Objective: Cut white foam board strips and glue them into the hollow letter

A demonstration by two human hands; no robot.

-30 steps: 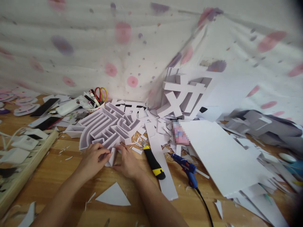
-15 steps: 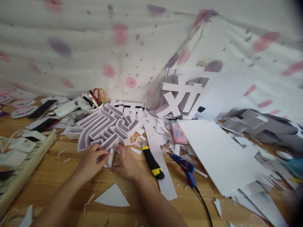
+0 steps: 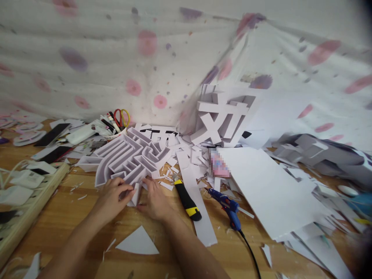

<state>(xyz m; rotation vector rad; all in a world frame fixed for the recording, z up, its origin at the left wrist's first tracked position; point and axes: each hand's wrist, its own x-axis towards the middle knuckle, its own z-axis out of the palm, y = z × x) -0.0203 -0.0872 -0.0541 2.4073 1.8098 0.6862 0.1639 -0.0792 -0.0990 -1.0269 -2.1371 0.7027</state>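
A white hollow character built from foam-board walls [image 3: 139,155] lies on the wooden table with its open side up. At its near end, my left hand [image 3: 114,197] is closed, with thumb and fingers pinching a short wall strip. My right hand [image 3: 155,199] bends around the same end from the right, its fingers and thumb pressed against the walls there. Parts of the fingertips are hidden behind the board. Right of my right hand lies a black and yellow utility knife [image 3: 187,201], partly on a long white strip [image 3: 203,228].
A blue glue gun [image 3: 228,205] with a black cord rests beside a large white board [image 3: 267,190]. Another white character [image 3: 221,120] leans at the back. Red and yellow scissors [image 3: 122,117] stand in a holder. A power strip [image 3: 40,205] runs along the left; scraps lie around.
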